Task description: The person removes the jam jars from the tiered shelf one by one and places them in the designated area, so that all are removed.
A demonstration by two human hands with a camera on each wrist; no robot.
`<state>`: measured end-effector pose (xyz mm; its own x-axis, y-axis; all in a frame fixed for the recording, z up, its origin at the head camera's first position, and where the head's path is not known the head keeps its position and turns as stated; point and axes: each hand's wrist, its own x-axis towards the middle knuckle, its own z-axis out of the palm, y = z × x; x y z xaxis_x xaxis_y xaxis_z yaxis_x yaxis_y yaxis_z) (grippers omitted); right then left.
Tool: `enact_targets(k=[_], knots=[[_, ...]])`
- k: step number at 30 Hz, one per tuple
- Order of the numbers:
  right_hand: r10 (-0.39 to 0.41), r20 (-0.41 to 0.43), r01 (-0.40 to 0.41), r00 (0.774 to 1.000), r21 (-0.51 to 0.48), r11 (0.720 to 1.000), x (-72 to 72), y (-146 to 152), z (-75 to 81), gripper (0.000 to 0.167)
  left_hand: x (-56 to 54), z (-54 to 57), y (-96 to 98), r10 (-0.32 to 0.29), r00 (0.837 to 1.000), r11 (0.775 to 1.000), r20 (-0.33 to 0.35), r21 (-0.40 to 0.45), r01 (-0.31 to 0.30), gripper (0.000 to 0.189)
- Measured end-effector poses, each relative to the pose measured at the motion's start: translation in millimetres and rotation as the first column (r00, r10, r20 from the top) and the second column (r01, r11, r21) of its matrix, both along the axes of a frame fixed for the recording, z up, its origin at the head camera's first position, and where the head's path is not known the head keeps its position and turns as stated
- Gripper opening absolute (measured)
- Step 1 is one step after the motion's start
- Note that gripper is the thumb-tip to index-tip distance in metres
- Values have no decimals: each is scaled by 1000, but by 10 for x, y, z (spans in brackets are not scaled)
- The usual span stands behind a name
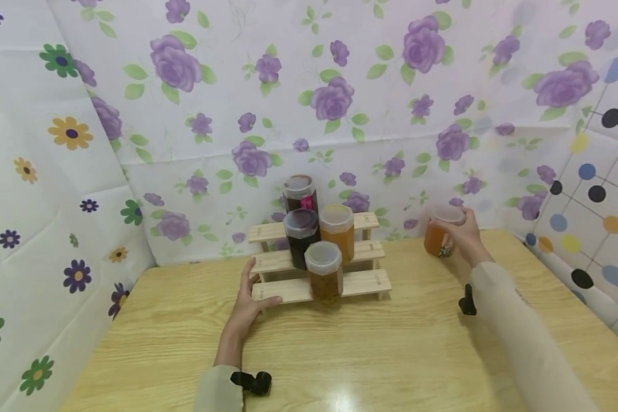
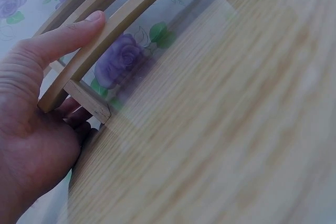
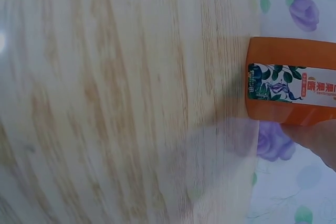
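Note:
My left hand (image 1: 244, 303) grips the left end of a three-step wooden rack (image 1: 283, 293). In the left wrist view its thumb lies along the front plank (image 2: 122, 22), with the other fingers curled under and behind. At the back right, my right hand (image 1: 468, 237) holds a jar of orange contents (image 1: 435, 240) with a clear lid and a printed label (image 3: 278, 82). On the rack's top step stands a dark jar (image 1: 300, 197) with a pink label. A black jar (image 1: 302, 240) and a yellow-orange jar (image 1: 340, 232) share the middle step, and a brown jar (image 1: 325, 283) the front one.
The rack and jars stand on a light wood-grain table (image 1: 340, 349). Behind rises a flowered wall covering (image 1: 288, 74), close to the orange jar. Patterned sheets flank the table at left (image 1: 41, 229) and right (image 1: 597, 229).

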<state>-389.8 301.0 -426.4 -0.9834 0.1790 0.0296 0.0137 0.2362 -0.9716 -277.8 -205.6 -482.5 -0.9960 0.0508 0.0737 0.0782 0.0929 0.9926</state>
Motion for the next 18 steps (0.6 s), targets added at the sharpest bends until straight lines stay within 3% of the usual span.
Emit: enact_targets(k=[7, 14, 18], knots=[[46, 15, -46, 999, 27, 999, -19, 22, 25, 103, 23, 22, -2, -8, 1000, 1000, -17, -2, 8, 114], [47, -33, -42, 998, 139, 989, 6, 0, 178, 100, 19, -24, -14, -6, 997, 1000, -81, -28, 3, 116], [35, -92, -8, 995, 276, 961, 3, -44, 325, 96, 9, -16, -7, 1, 998, 1000, -57, -23, -2, 116]])
